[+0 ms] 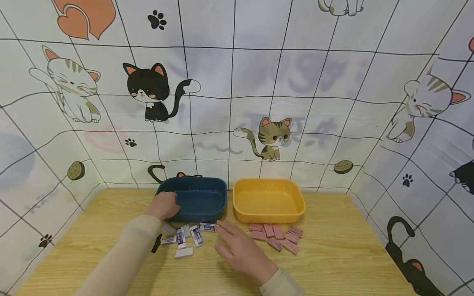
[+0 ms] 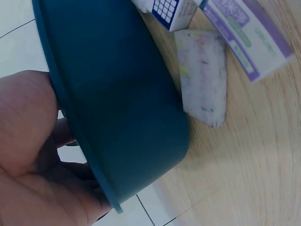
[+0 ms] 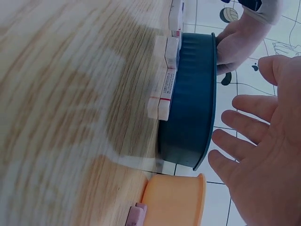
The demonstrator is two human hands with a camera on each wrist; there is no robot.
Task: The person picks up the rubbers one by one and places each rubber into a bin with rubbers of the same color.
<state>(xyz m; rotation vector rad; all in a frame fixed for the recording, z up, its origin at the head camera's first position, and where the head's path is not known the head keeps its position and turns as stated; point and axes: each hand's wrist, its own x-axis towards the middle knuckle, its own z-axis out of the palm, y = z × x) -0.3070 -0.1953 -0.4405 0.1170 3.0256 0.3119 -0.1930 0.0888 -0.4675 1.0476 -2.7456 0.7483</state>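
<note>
The table's point(image 1: 340, 246) blue bin point(image 1: 201, 205) sits beside both hands point(image 1: 165, 205) point(image 1: 244, 250).

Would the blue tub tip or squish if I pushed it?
It probably won't tip: the blue tub looks wide and low. It seems stiff, since its walls hold their shape. It might slide, because the tabletop looks smooth.

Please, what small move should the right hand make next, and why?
Probably the right hand should pinch the navy-and-white eraser: its fingers are spread and empty, and in the head view that eraser lies nearest their tips, just in front of the teal basin. The left hand is at the basin's left end, so likely not in the way.
</note>
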